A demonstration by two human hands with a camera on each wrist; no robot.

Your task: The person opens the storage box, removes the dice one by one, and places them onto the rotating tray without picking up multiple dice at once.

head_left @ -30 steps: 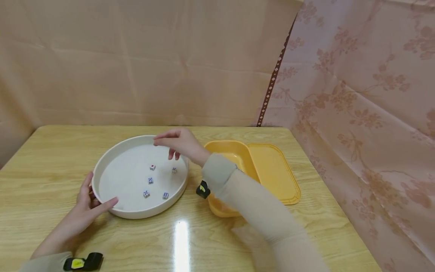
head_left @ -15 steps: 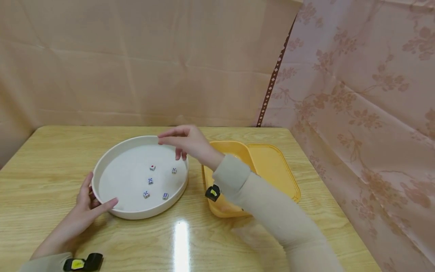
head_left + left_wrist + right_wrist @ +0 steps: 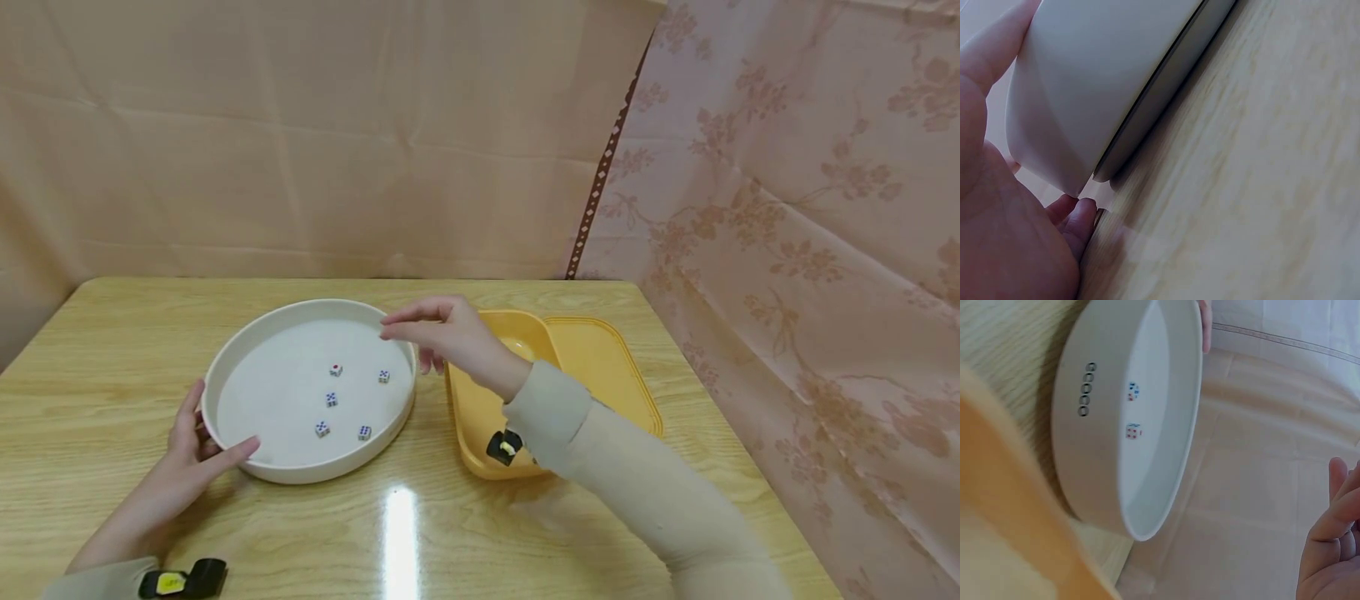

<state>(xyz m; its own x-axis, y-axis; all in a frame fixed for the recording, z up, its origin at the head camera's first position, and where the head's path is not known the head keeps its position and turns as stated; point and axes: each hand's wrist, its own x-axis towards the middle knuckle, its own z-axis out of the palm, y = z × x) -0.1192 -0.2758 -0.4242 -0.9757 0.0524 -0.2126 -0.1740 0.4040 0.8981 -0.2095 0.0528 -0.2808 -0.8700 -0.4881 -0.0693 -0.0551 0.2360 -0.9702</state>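
Note:
My left hand (image 3: 172, 471) grips a round white tray (image 3: 288, 472) at its near-left side. The thumb lies over the rim and the fingers go round the outer wall; in the left wrist view, fingertips (image 3: 1082, 215) reach under its lower edge. Inside the tray are several small white dice (image 3: 332, 400) with blue or red pips. My right hand (image 3: 465, 346) hangs in the air between the tray's right rim and a yellow box (image 3: 472, 460). Its thumb and index fingertips come close together; I cannot tell whether something small is between them.
A flat yellow lid (image 3: 607, 375) lies against the box's right side on the wooden table (image 3: 300, 542). My right sleeve (image 3: 637, 483) covers part of the box. A beige curtain (image 3: 337, 142) hangs behind, with a pink floral cloth (image 3: 810, 250) on the right.
My right hand has drifted right and slightly down, from over the tray's far side to its right rim. My left hand, the tray and the dice look unmoved.

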